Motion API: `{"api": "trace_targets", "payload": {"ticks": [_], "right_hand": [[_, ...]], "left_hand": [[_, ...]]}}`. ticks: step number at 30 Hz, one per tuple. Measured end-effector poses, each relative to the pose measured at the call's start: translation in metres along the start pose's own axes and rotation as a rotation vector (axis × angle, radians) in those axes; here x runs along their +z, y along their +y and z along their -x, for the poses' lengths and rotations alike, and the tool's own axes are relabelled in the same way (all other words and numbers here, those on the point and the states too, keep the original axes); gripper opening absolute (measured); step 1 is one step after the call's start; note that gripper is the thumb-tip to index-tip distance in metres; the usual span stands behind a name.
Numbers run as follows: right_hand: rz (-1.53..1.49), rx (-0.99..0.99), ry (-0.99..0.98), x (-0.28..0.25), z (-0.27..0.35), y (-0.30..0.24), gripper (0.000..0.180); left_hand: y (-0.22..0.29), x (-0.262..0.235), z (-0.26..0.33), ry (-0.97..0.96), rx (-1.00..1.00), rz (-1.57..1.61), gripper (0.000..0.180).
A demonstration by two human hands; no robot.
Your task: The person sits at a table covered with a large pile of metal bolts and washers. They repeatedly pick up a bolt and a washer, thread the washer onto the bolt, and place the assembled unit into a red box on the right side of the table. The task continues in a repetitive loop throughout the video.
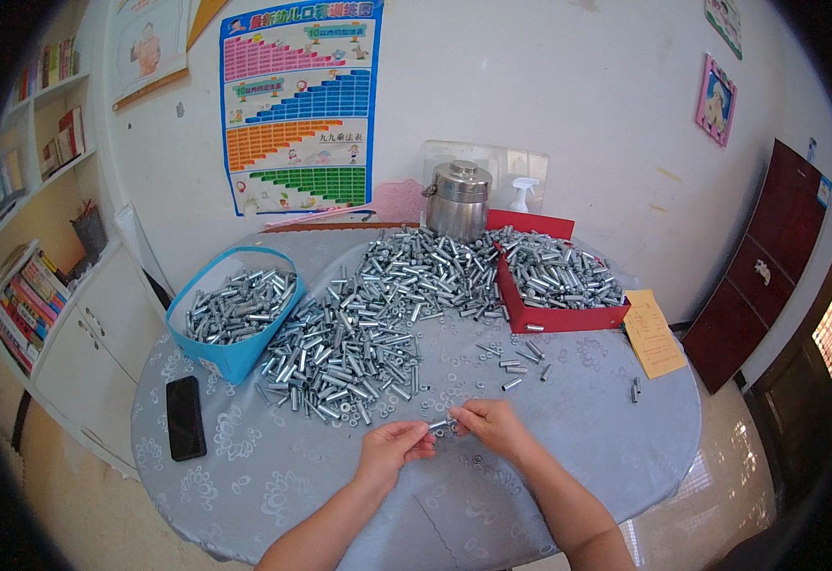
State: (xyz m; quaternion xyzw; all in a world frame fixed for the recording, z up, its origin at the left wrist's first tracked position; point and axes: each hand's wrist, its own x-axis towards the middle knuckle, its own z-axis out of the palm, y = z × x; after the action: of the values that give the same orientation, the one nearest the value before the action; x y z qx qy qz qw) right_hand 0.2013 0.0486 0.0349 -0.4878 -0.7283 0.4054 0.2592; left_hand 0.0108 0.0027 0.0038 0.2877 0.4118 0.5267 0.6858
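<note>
Above the near part of the table, my left hand (394,451) pinches a small silver expansion bolt (439,424) between thumb and fingers. My right hand (494,427) is closed at the bolt's other end, its fingertips pressed together. Whether a nut or washer sits under those fingertips is too small to tell. Just beyond both hands spreads a large heap of loose metal bolts and sleeves (345,357), with small washers (448,395) scattered along its near edge. A few separate bolts (511,384) lie to the right of the heap.
A light-blue fabric bin (235,360) full of bolts stands left, a red box (568,321) of them right. A black phone (186,419) lies at left, a yellow paper (654,335) at right. Behind the heap stand a steel pot (458,205) and a white spray bottle (523,194).
</note>
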Motion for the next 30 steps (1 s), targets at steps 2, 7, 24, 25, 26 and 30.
{"api": "trace_targets", "payload": {"ticks": [2,7,24,25,26,30], "right_hand": [[-0.072,0.035,0.012,0.005,0.0,0.004,0.033],[-0.263,-0.066,0.035,0.007,0.001,0.004,0.041],[-0.325,0.017,0.03,-0.001,0.0,0.006,0.039],[-0.352,0.002,0.084,-0.003,-0.002,0.013,0.039],[-0.379,-0.011,0.138,-0.005,-0.005,0.019,0.039],[-0.552,-0.046,0.335,-0.02,-0.012,0.035,0.04]], "left_hand": [[0.0,0.001,0.001,0.002,0.015,0.026,0.018],[0.002,-0.001,-0.002,0.079,0.026,0.059,0.018],[0.023,-0.013,-0.006,0.236,0.248,0.164,0.018],[0.03,-0.018,-0.008,0.299,0.307,0.165,0.017],[0.038,-0.027,-0.012,0.362,0.365,0.166,0.016],[0.09,-0.078,-0.033,0.54,0.623,0.066,0.017]]}}
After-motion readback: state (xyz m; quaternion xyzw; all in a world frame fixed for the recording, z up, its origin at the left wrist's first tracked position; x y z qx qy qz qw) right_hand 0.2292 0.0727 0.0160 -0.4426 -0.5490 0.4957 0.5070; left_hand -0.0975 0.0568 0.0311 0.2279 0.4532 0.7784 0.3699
